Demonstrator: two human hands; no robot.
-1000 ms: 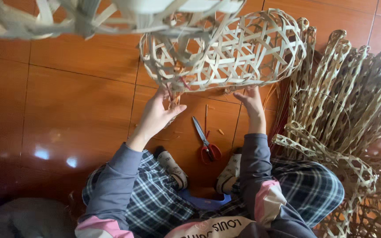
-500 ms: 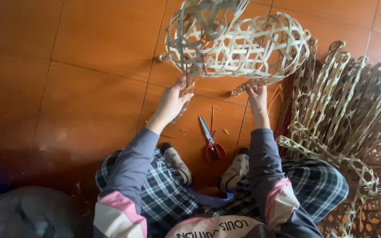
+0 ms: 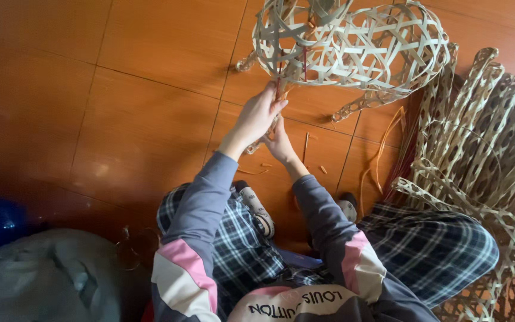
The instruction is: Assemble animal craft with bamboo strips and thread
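Fingers of the left hand pinch the lower rim of an open-weave bamboo basket, closed on a strip at its near edge, while the right hand sits just beneath and behind the left; whether its fingers are closed on a strip cannot be told, since the left hand covers them. The basket lies straight ahead of and above both hands, its long axis running left to right across the top of the view, its rounded body tilted on its side with the open mouth toward the left. The left hand is the nearer to the weave, touching it; the right comes up from below, close against the left wrist. Loose bamboo strips trail from the basket's underside onto the orange tiled floor. To the right, a heap of woven bamboo lattice panels leans beside the person's plaid-trousered knee.
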